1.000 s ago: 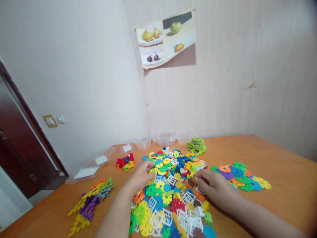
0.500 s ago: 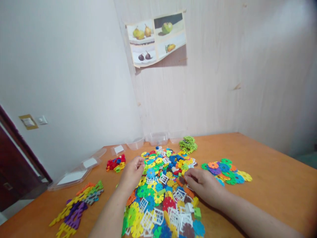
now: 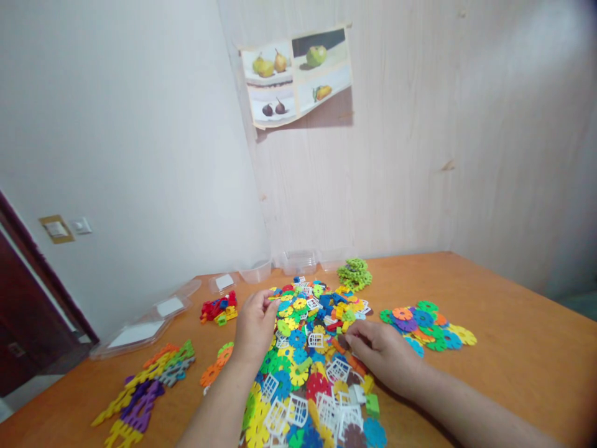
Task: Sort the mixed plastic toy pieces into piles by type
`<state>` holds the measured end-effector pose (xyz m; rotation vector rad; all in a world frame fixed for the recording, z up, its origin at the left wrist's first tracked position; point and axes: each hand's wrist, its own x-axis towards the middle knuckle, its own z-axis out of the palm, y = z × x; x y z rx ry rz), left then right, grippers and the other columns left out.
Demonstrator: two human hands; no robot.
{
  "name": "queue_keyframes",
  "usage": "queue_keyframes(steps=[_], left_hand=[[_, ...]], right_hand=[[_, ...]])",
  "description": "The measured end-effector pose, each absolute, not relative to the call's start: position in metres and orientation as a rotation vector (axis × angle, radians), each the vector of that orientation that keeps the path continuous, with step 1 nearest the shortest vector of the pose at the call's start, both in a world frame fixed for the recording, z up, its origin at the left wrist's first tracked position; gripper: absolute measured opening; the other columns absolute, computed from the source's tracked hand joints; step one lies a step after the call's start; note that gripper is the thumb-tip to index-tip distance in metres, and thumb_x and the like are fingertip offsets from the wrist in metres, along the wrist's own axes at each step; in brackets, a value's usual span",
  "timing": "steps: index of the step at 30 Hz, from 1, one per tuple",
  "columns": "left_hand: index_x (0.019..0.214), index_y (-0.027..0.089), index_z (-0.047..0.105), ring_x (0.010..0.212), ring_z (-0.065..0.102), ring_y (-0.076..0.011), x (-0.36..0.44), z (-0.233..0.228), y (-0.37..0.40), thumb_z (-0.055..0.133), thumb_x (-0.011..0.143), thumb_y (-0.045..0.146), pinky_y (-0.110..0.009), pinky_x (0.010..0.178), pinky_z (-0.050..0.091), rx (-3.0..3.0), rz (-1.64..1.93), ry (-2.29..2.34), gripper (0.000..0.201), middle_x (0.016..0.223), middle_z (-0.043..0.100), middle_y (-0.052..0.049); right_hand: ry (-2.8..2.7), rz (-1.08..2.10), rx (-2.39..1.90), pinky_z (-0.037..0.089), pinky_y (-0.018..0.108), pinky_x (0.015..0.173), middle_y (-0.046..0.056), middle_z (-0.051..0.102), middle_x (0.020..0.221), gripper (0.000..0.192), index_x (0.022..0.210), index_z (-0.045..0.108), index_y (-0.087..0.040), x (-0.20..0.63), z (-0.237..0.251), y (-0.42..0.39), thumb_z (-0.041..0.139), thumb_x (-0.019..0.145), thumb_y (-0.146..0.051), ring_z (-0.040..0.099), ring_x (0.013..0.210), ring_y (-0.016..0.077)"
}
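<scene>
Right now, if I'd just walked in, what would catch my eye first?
A big heap of bright plastic snowflake discs and white lattice pieces sprawls across the middle of the orange wooden table, with the left hand and right hand resting in it. A smaller cluster of flat discs lies to the right, and a fruit poster peels from the wall above.

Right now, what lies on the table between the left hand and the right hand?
In the head view, part of the mixed pile of coloured plastic discs and white grid pieces lies between the left hand and the right hand; no bare table shows there.
</scene>
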<state>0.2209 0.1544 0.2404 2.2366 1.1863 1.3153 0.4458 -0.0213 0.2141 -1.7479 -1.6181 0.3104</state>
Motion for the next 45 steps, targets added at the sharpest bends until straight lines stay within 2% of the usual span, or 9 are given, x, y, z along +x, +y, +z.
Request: queue_keyframes(steps=[4,9,15,21,29,33,38,43,45], left_hand=[[0.106,0.018,0.066,0.088,0.065,-0.0218,0.234,0.245,0.138,0.059,0.086,0.043,-0.034,0.080,0.050,2.113,1.337,1.130,0.033,0.093,0.069,-0.006],[0.111,0.021,0.064,0.083,0.063,-0.0174,0.260,0.252,0.084,0.059,0.088,0.041,-0.030,0.077,0.051,2.052,1.173,0.845,0.031,0.094,0.067,-0.004],[0.120,0.025,0.061,0.080,0.064,-0.0147,0.276,0.251,0.042,0.061,0.088,0.034,-0.029,0.078,0.052,1.941,0.976,0.710,0.033,0.104,0.066,-0.004],[0.122,0.023,0.059,0.078,0.063,-0.0138,0.274,0.252,0.045,0.062,0.087,0.036,-0.029,0.079,0.051,1.946,0.978,0.750,0.037,0.104,0.067,-0.005],[0.101,0.019,0.067,0.089,0.064,-0.0195,0.240,0.271,0.090,0.054,0.090,0.045,-0.029,0.079,0.048,2.012,1.174,0.895,0.032,0.095,0.071,-0.004],[0.097,0.018,0.066,0.084,0.064,-0.0201,0.217,0.271,0.120,0.053,0.088,0.048,-0.028,0.073,0.047,1.966,1.168,1.123,0.034,0.090,0.071,-0.003],[0.098,0.020,0.068,0.078,0.063,-0.0204,0.205,0.254,0.137,0.061,0.079,0.049,-0.027,0.066,0.043,2.140,0.871,1.216,0.035,0.087,0.070,-0.003],[0.073,0.021,0.066,0.073,0.057,-0.0195,0.204,0.247,0.135,0.070,0.069,0.044,-0.026,0.062,0.036,2.456,0.696,1.156,0.024,0.078,0.063,-0.002],[0.072,0.021,0.065,0.075,0.056,-0.0201,0.205,0.245,0.135,0.070,0.069,0.043,-0.026,0.062,0.034,2.514,0.651,1.172,0.022,0.079,0.061,-0.003]], right_hand=[[-1.578,0.346,-1.702,0.036,0.024,0.057,0.000,0.064,0.069,0.029,0.077,0.062,-0.022,0.434,0.216,-0.023,0.045,0.094,-0.038,0.059,0.066,0.0154],[-1.552,0.474,-1.581,0.035,0.023,0.054,-0.001,0.063,0.070,0.023,0.093,0.065,-0.022,0.413,0.222,-0.032,0.049,0.093,-0.039,0.055,0.062,0.0141],[-1.588,0.649,-1.398,0.036,0.021,0.055,0.000,0.061,0.071,0.011,0.079,0.059,-0.018,0.402,0.231,-0.035,0.052,0.085,-0.023,0.051,0.065,0.0123],[-1.478,0.679,-1.473,0.031,0.021,0.050,-0.003,0.051,0.061,0.017,0.068,0.049,-0.020,0.403,0.224,-0.030,0.052,0.083,-0.027,0.045,0.056,0.0107],[-1.326,0.076,-2.058,0.031,0.026,0.054,0.000,0.059,0.060,0.026,0.070,0.052,-0.023,0.500,0.235,-0.029,0.044,0.089,-0.040,0.054,0.060,0.0170],[-1.186,0.056,-2.319,0.030,0.027,0.053,0.004,0.061,0.062,0.029,0.063,0.051,-0.022,0.547,0.234,-0.029,0.043,0.086,-0.038,0.057,0.062,0.0191],[-1.210,0.133,-2.415,0.030,0.028,0.053,0.008,0.065,0.067,0.028,0.062,0.057,-0.020,0.572,0.225,-0.032,0.048,0.082,-0.037,0.059,0.063,0.0203],[-1.135,0.133,-2.527,0.032,0.029,0.054,0.008,0.068,0.071,0.028,0.068,0.061,-0.022,0.571,0.225,-0.034,0.049,0.082,-0.043,0.061,0.064,0.0219],[-1.118,0.109,-2.509,0.033,0.030,0.055,0.009,0.069,0.073,0.032,0.073,0.062,-0.022,0.564,0.228,-0.034,0.048,0.084,-0.048,0.062,0.066,0.0231]])
